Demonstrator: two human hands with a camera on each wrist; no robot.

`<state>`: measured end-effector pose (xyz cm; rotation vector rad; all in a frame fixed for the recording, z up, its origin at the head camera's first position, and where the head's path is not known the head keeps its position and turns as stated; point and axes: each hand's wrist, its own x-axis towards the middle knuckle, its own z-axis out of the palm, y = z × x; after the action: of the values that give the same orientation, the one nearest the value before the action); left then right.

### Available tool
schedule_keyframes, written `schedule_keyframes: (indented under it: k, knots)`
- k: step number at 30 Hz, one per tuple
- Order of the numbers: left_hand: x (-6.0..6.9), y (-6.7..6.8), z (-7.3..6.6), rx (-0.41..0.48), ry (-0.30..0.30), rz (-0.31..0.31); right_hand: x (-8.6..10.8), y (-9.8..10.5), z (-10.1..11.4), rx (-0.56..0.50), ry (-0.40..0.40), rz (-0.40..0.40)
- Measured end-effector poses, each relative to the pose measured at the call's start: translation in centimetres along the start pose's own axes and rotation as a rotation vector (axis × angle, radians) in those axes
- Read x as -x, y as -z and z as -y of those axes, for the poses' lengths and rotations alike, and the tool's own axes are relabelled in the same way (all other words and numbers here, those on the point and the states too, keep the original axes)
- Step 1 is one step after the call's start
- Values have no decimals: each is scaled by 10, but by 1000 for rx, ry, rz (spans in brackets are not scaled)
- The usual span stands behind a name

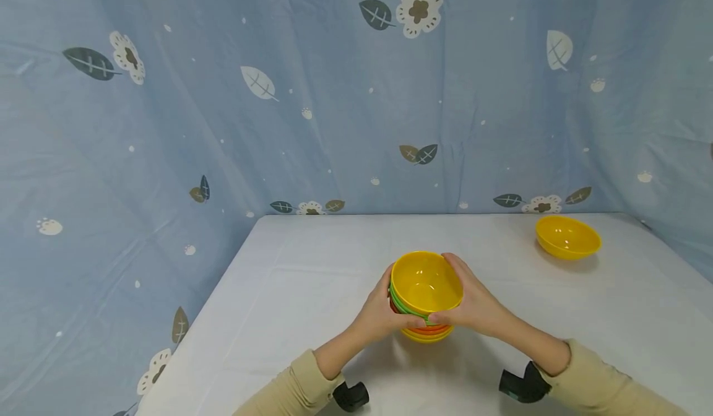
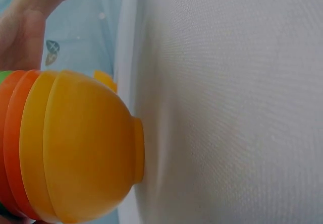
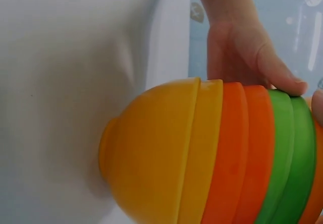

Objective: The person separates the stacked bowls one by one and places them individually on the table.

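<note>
A stack of nested bowls [image 1: 426, 283] is gripped from both sides by my two hands near the middle of the table. Yellow shows on top, then green, orange and yellow at the bottom. My left hand [image 1: 379, 311] curves round its left side, thumb across the front. On the right side, my right hand [image 1: 479, 301] holds it, its thumb meeting the left thumb area. The lowest yellow bowl [image 2: 91, 148] has its foot close to the cloth in the left wrist view; whether it touches, I cannot tell. Most fingertips behind the stack are hidden.
Another yellow bowl [image 1: 568, 238] stands upright at the table's far right. A white cloth [image 1: 312, 267] covers the table. Behind and to the left hangs a blue patterned curtain [image 1: 334, 94]. Dark wrist devices [image 1: 523, 384] sit at both cuffs.
</note>
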<state>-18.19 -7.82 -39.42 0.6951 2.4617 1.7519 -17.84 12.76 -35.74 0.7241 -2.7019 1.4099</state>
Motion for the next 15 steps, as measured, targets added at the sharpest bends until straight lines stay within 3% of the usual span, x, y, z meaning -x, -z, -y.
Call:
schedule_keyframes:
  k: [15]
  knots:
    - [2, -1, 1, -2, -33, -4, -1, 4, 2, 22, 30, -9]
